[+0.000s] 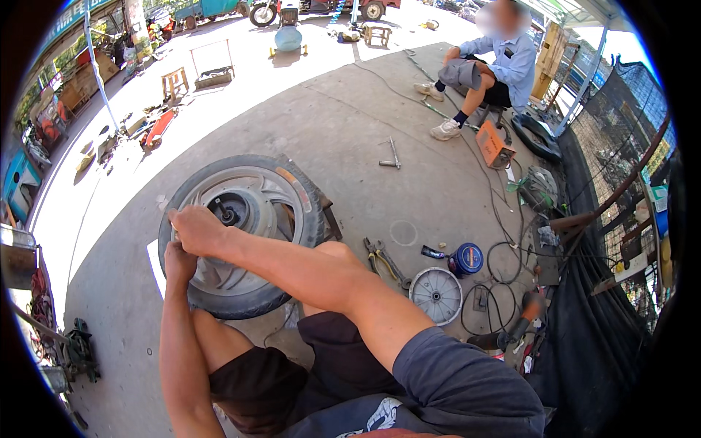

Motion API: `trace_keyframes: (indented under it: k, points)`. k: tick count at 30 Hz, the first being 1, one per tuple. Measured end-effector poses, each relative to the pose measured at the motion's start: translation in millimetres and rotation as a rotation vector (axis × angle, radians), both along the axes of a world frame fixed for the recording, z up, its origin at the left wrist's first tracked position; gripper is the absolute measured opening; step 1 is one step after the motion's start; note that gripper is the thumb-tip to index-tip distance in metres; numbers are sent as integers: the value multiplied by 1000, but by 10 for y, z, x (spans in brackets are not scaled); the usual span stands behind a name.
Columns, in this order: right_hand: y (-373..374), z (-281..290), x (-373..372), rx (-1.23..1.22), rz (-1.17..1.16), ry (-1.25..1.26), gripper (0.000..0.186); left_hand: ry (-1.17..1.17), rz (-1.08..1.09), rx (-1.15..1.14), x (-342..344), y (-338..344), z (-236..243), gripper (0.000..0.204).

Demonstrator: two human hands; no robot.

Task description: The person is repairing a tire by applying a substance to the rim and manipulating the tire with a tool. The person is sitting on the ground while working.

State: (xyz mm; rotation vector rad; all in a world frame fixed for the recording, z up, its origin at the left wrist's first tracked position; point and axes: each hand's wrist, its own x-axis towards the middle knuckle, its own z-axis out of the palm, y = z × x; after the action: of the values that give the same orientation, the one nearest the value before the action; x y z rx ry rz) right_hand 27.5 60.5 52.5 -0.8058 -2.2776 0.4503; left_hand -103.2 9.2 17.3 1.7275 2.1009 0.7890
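Wheel (pixel 257 217): near, left of centre, on its side | left hand (pixel 179 263), right hand (pixel 199 229): both curled at its left edge; cannot tell whether gripping | pliers (pixel 375 257): right of wheel

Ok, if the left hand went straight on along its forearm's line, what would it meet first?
Most likely the right hand, just ahead of the left hand over the left side of the wheel. They look close to touching, but depth is unclear.
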Motion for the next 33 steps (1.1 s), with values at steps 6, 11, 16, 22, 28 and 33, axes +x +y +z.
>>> trace_keyframes:
  k: [6, 11, 16, 22, 28, 33]
  points:
    - [-46, 31, 4, 12, -13, 42, 24, -40, 9, 125, 27, -7, -40, 33]
    - [-55, 44, 48, 9, 37, 52, 23, 25, 73, 52, -48, 26, -119, 32]
    - [-35, 4, 22, 41, 5, 80, 22, 3, 49, 44, 34, -14, -4, 30]
    - [-52, 24, 10, 5, -61, 74, 27, 18, 13, 94, 67, -30, 16, 29]
    - [-70, 53, 13, -13, -13, 40, 30, 59, -13, 154, -53, 18, -118, 28]
    - [-27, -24, 72, -51, 35, -6, 32, 0, 36, 70, 76, -9, -6, 24]
